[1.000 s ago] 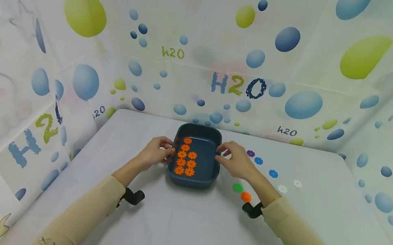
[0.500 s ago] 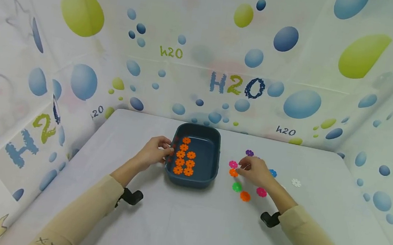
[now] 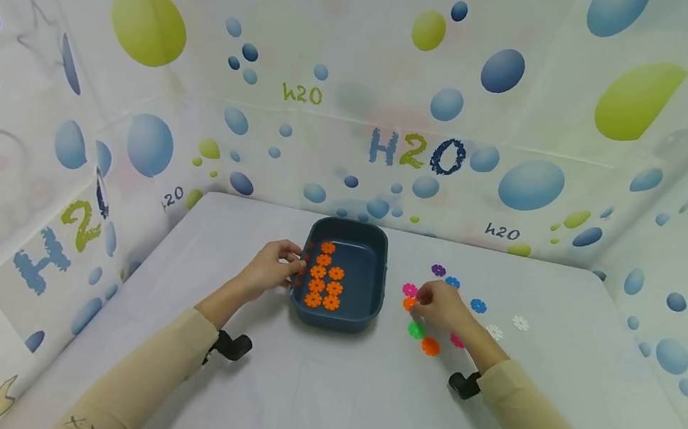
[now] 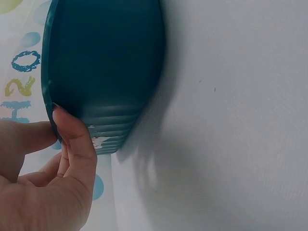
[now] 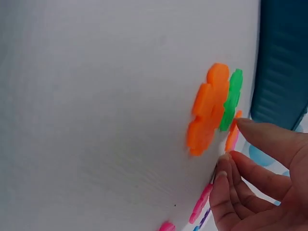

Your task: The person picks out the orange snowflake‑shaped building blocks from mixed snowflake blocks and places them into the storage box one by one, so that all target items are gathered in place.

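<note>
A dark blue plastic bin (image 3: pixel 365 274) stands on the white table, with several orange flower-shaped discs (image 3: pixel 318 271) inside along its left side. My left hand (image 3: pixel 265 271) pinches the bin's left rim between thumb and fingers, seen closely in the left wrist view. To the right of the bin, my right hand (image 3: pixel 443 307) reaches down with thumb and fingertips around an orange disc (image 3: pixel 408 303) on the table. In the right wrist view a gap shows between thumb (image 5: pixel 255 132) and forefinger, the orange disc (image 5: pixel 232 134) lying behind it.
Near the right hand lie a green disc (image 3: pixel 416 330), another orange disc (image 3: pixel 430 347), a pink disc (image 3: pixel 410 290), a purple disc (image 3: pixel 438 270), a blue disc (image 3: pixel 478 305) and a white disc (image 3: pixel 520 323). A printed cloth wall (image 3: pixel 358 102) rises behind the table.
My right hand has left the bin's right rim and moved right to the loose discs, its fingers lowering and drawing closer together. My left hand has stayed on the left rim.
</note>
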Demonstrator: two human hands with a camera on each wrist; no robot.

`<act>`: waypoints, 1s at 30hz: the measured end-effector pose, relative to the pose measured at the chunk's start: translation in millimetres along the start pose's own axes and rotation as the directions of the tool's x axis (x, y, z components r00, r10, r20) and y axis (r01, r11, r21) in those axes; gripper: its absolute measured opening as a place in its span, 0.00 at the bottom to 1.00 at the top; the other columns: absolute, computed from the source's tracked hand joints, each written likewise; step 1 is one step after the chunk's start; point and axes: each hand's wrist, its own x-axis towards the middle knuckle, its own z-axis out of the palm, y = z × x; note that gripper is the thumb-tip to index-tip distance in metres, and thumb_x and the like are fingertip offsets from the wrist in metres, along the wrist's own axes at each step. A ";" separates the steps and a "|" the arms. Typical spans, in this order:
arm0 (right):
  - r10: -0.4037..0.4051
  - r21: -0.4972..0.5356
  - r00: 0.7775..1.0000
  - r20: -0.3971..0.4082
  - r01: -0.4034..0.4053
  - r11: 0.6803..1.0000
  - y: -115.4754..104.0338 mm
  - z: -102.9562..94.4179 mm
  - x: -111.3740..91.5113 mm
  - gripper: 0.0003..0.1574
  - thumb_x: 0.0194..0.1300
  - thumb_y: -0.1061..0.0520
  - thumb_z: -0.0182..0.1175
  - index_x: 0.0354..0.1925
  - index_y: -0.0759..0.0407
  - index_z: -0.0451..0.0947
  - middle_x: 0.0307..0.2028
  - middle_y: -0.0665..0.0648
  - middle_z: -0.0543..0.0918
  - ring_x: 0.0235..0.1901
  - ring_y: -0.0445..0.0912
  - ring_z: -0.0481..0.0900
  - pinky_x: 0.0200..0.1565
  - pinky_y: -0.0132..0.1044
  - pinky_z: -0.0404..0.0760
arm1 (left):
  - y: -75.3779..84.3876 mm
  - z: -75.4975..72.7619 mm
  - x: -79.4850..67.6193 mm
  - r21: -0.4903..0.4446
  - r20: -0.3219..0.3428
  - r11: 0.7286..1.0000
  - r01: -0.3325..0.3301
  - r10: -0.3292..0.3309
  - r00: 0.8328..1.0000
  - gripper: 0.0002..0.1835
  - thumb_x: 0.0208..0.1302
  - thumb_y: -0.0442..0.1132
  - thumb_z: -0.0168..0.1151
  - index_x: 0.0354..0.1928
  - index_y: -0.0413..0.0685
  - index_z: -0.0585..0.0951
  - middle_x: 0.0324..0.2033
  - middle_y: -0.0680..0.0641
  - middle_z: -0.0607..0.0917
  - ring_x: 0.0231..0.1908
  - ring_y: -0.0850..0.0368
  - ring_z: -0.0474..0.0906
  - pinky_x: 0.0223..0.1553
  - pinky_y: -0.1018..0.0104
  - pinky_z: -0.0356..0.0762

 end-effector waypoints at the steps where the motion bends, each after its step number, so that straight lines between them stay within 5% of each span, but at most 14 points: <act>1: 0.001 0.001 1.000 0.002 -0.001 1.000 -0.3 0.1 -0.2 0.13 0.66 0.60 0.68 0.46 0.66 0.81 0.38 0.57 0.82 0.40 0.51 0.78 0.47 0.42 0.84 | 0.1 0.0 -0.1 -0.001 0.000 1.000 0.002 -0.002 1.000 0.20 0.75 0.33 0.59 0.62 0.29 0.71 0.41 0.39 0.80 0.40 0.35 0.83 0.31 0.65 0.84; 10: 0.023 0.013 1.000 0.008 -0.023 1.000 -0.3 2.3 -0.8 0.12 0.66 0.62 0.68 0.45 0.69 0.79 0.36 0.59 0.80 0.38 0.51 0.76 0.44 0.41 0.83 | -0.3 0.8 -1.2 0.007 -0.008 1.000 0.006 -0.006 1.000 0.19 0.74 0.33 0.59 0.61 0.29 0.72 0.40 0.40 0.79 0.36 0.44 0.83 0.30 0.65 0.83; 17: 0.004 0.026 1.000 -0.010 -0.003 1.000 2.3 2.4 -3.4 0.12 0.65 0.63 0.67 0.44 0.69 0.78 0.36 0.59 0.80 0.37 0.51 0.76 0.44 0.41 0.82 | -1.9 0.9 -0.8 0.003 -0.005 1.000 0.005 -0.005 1.000 0.20 0.74 0.33 0.59 0.62 0.29 0.72 0.40 0.39 0.80 0.41 0.37 0.83 0.31 0.65 0.83; 30: 0.026 0.157 1.000 0.010 -0.027 0.987 2.9 -10.5 -8.5 0.07 0.70 0.59 0.64 0.39 0.63 0.82 0.33 0.58 0.85 0.32 0.50 0.79 0.36 0.37 0.81 | -0.3 0.9 -0.4 -0.002 -0.004 1.000 0.001 -0.001 1.000 0.19 0.75 0.33 0.59 0.61 0.29 0.72 0.41 0.39 0.79 0.40 0.41 0.82 0.31 0.64 0.83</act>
